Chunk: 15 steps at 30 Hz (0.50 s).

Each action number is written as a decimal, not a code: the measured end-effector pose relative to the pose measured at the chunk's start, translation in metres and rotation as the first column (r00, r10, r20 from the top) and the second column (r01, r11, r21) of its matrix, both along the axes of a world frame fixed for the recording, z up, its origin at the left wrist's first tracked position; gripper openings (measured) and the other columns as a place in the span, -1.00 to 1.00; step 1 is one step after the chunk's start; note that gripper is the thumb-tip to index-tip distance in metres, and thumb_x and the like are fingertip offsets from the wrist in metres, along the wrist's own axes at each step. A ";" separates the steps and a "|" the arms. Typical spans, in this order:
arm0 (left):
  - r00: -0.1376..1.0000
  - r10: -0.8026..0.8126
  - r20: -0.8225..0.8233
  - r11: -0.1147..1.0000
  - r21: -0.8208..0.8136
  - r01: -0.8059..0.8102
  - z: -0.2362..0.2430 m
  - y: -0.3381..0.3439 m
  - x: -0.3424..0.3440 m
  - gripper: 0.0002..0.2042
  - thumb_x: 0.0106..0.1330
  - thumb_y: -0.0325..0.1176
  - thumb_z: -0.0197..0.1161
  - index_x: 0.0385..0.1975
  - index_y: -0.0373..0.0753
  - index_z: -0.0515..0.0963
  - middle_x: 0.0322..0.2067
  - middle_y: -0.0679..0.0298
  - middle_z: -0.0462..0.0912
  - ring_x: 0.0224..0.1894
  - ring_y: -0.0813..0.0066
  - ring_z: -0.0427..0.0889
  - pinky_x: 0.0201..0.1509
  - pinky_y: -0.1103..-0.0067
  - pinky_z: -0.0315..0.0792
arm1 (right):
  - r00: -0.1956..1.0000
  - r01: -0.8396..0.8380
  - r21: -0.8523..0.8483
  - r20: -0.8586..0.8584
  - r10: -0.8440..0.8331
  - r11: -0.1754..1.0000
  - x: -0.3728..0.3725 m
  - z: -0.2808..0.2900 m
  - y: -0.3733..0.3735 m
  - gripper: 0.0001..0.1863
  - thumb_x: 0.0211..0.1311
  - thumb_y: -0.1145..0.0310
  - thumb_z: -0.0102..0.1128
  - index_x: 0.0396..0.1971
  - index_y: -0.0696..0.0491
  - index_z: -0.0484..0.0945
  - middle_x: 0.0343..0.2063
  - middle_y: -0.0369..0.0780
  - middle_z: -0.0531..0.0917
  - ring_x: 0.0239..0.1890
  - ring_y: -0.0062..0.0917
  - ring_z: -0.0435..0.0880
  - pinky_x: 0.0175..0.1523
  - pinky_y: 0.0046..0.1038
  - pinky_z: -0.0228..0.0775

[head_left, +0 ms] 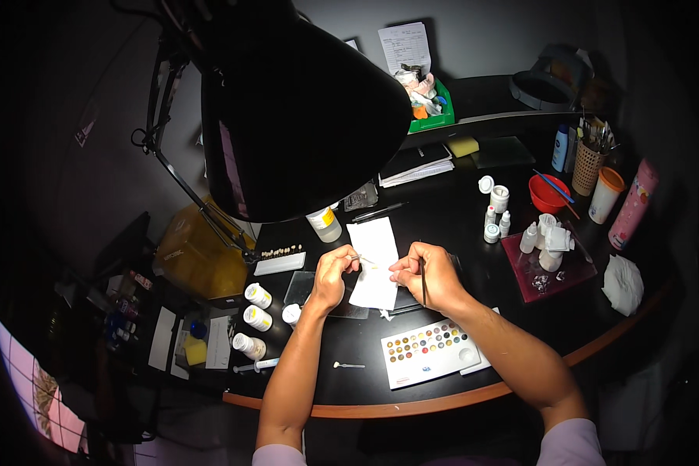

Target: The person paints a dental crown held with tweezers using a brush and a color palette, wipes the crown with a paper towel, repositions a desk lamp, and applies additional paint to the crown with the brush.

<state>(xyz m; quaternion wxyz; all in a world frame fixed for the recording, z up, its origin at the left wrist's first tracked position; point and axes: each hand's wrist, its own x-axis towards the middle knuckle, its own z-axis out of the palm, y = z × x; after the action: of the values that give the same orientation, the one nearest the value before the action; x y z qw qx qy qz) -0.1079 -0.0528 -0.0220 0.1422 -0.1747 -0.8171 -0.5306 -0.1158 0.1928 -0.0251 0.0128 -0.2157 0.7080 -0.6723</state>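
Over a folded white paper towel [373,289], my two hands come close together. My left hand [332,278] is closed in a pinch on a thin light-coloured stick [364,259] that points right; its tip is too small to make out. My right hand [433,278] is closed around a slim dark-handled brush [423,289], its handle hanging down between the fingers. The brush's tip cannot be made out. Those right fingertips also meet near the towel's right edge. Below the right forearm lies a white palette [400,376] with rows of small coloured wells.
A big black lamp shade [303,116] hangs over the left and middle. White jars [258,318] and a tooth-shade strip [279,264] stand left. On the right are a red bowl [547,196], a dark red tray [530,286] with bottles, and a crumpled tissue [623,285].
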 end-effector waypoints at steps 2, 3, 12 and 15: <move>1.000 0.004 -0.023 1.000 0.010 -0.004 -0.001 0.001 0.000 -0.69 0.38 -0.26 -0.06 -0.48 -0.36 0.49 -0.52 0.31 0.51 -0.41 0.57 0.38 -0.27 0.54 0.27 | 0.995 -0.083 -0.161 0.042 0.091 0.983 0.001 -0.003 -0.003 -0.63 0.24 0.75 0.35 -0.50 0.09 0.31 -0.22 0.16 0.77 -0.13 -0.37 0.84 -0.04 -0.43 0.73; 1.000 0.011 -0.022 1.000 0.007 -0.011 -0.001 0.002 0.000 -0.69 0.38 -0.26 -0.06 -0.48 -0.36 0.49 -0.52 0.31 0.51 -0.41 0.57 0.38 -0.27 0.54 0.27 | 0.994 -0.089 -0.165 0.042 0.098 0.982 0.002 -0.003 -0.005 -0.63 0.24 0.75 0.35 -0.50 0.09 0.31 -0.22 0.16 0.77 -0.13 -0.37 0.84 -0.04 -0.43 0.73; 0.999 0.043 0.017 0.999 0.023 -0.043 -0.001 0.010 0.005 -0.68 0.44 -0.31 -0.05 -0.39 -0.39 0.59 -0.45 0.28 0.64 -0.40 0.61 0.42 -0.27 0.60 0.28 | 0.986 -0.073 -0.235 0.130 0.106 0.969 0.011 0.001 -0.012 -0.66 0.33 0.77 0.26 -0.46 0.11 0.29 -0.15 0.20 0.74 -0.13 -0.34 0.84 -0.04 -0.43 0.76; 0.998 0.042 0.042 0.999 -0.015 -0.042 0.003 0.007 0.005 -0.68 0.44 -0.31 -0.05 -0.39 -0.39 0.59 -0.46 0.26 0.64 -0.41 0.60 0.42 -0.27 0.58 0.29 | 0.988 -0.057 -0.229 0.129 0.088 0.972 0.014 0.003 -0.012 -0.67 0.35 0.76 0.24 -0.46 0.11 0.29 -0.13 0.21 0.73 -0.09 -0.31 0.84 -0.01 -0.40 0.77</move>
<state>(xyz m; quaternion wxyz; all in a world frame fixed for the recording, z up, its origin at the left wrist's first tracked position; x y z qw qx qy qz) -0.1025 -0.0458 -0.0194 0.1344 -0.1472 -0.8273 -0.5253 -0.1021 0.1804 -0.0217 0.0619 -0.1946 0.6164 -0.7605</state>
